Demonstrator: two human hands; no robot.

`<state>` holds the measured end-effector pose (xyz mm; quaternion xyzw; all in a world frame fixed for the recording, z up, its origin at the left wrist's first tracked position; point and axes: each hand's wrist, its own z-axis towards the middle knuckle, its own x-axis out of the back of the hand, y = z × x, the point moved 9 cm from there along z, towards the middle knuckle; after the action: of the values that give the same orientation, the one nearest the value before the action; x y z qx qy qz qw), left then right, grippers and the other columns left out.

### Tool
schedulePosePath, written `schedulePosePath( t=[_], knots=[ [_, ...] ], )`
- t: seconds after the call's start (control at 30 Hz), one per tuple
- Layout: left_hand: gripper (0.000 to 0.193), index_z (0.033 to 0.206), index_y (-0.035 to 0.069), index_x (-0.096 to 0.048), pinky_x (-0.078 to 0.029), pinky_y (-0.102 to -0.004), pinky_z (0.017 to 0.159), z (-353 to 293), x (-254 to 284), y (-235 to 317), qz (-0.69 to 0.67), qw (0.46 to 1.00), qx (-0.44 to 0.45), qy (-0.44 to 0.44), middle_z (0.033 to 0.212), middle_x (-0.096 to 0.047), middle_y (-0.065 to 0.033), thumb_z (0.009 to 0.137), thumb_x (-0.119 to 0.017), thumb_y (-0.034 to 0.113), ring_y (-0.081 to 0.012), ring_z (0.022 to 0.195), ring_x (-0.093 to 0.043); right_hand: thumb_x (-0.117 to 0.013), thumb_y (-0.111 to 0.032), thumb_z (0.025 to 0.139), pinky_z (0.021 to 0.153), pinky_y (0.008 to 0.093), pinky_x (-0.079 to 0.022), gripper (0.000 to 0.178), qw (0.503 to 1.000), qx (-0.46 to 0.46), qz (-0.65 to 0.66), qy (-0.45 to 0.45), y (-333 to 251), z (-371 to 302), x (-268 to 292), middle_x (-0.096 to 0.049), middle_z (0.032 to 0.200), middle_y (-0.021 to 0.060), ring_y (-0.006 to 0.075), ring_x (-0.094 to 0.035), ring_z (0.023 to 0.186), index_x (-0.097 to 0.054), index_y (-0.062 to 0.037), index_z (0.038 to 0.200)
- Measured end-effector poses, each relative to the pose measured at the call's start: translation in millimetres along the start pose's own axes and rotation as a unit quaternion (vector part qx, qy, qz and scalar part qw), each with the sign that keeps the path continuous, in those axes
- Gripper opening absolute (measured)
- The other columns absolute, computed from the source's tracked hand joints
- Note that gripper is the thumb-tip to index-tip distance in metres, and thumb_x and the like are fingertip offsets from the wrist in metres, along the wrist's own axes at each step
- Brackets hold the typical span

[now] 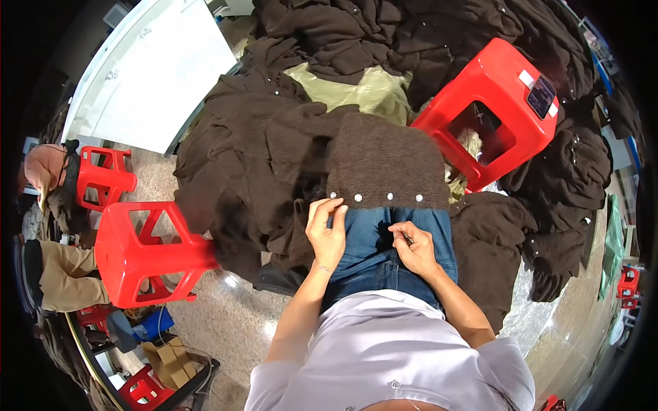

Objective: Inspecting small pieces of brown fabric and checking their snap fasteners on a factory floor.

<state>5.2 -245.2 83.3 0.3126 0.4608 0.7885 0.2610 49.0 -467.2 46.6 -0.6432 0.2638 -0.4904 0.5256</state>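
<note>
A dark brown knit garment (391, 161) lies over my lap, its near edge carrying a row of several shiny white buttons (391, 196). My left hand (326, 234) pinches that edge at its left end, beside the leftmost button. Over my jeans, a little below the edge and apart from it, my right hand (415, 248) is closed. Something small and dark shows between its fingers, too little of it to name.
Heaps of brown knitwear (329, 34) surround me on yellowish plastic sheeting (377, 89). At the right a red stool (504, 89) bears a phone (541, 96); another red stool (130, 253) stands left. A white board (157, 68) is at the upper left, near another person (65, 277).
</note>
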Motion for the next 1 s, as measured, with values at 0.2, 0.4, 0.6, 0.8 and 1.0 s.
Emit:
schedulePosePath(
  t=[0.2, 0.4, 0.6, 0.8, 1.0],
  knots=[
    [0.050, 0.112, 0.004, -0.065, -0.047, -0.0304, 0.075, 1.4, -26.8, 25.5, 0.049, 0.996, -0.014, -0.067, 0.106, -0.056, -0.0087, 0.067, -0.085, 0.008, -0.0189, 0.082, -0.053, -0.057, 0.001, 0.085, 0.061, 0.0271, -0.049, 0.017, 1.000, 0.018, 0.013, 0.012, -6.6, -0.8, 4.7, -0.064, 0.074, 0.0092, 0.0131, -0.061, 0.062, -0.066, 0.0008, 0.099],
    [0.037, 0.105, 0.004, -0.066, -0.046, -0.0287, 0.070, 2.0, -29.9, 18.7, 0.082, 0.996, -0.014, -0.037, 0.099, -0.057, -0.0079, 0.072, -0.081, 0.005, -0.0173, 0.076, -0.051, -0.058, 0.000, 0.085, 0.058, 0.0281, -0.048, 0.016, 1.000, 0.018, 0.004, 0.013, -4.0, -1.9, 6.1, -0.063, 0.073, 0.0101, 0.0143, -0.059, 0.060, -0.066, 0.0008, 0.098],
    [0.008, 0.086, 0.000, -0.065, -0.046, -0.0231, 0.068, -3.3, -18.4, -12.0, 0.011, 1.000, 0.022, -0.009, 0.092, -0.059, -0.0063, 0.082, -0.070, -0.004, -0.0116, 0.075, -0.055, -0.059, -0.001, 0.085, 0.057, 0.0278, -0.047, 0.015, 0.999, 0.026, 0.009, 0.021, -2.7, -2.1, 8.5, -0.062, 0.071, 0.0099, 0.0140, -0.057, 0.058, -0.067, -0.0003, 0.097],
    [0.004, 0.090, 0.000, -0.061, -0.046, -0.0201, 0.071, -14.9, -1.3, -47.4, -0.015, 0.997, 0.080, 0.001, 0.089, -0.057, -0.0001, 0.091, -0.062, -0.004, -0.0066, 0.075, -0.055, -0.058, -0.001, 0.085, 0.058, 0.0276, -0.047, 0.015, 1.000, 0.010, 0.015, 0.018, 3.1, -3.2, 8.3, -0.062, 0.071, 0.0096, 0.0139, -0.058, 0.059, -0.067, -0.0002, 0.097],
    [0.002, 0.094, 0.002, -0.059, -0.043, -0.0179, 0.064, -25.6, 32.5, -80.1, -0.067, 0.984, 0.152, 0.062, 0.080, -0.060, 0.0018, 0.095, -0.061, 0.003, -0.0037, 0.069, -0.052, -0.056, 0.002, 0.087, 0.057, 0.0228, -0.044, 0.017, 0.998, 0.050, 0.031, 0.028, -7.3, -3.9, 10.4, -0.060, 0.069, 0.0014, 0.0058, -0.054, 0.060, -0.066, -0.0004, 0.100]
  ],
)
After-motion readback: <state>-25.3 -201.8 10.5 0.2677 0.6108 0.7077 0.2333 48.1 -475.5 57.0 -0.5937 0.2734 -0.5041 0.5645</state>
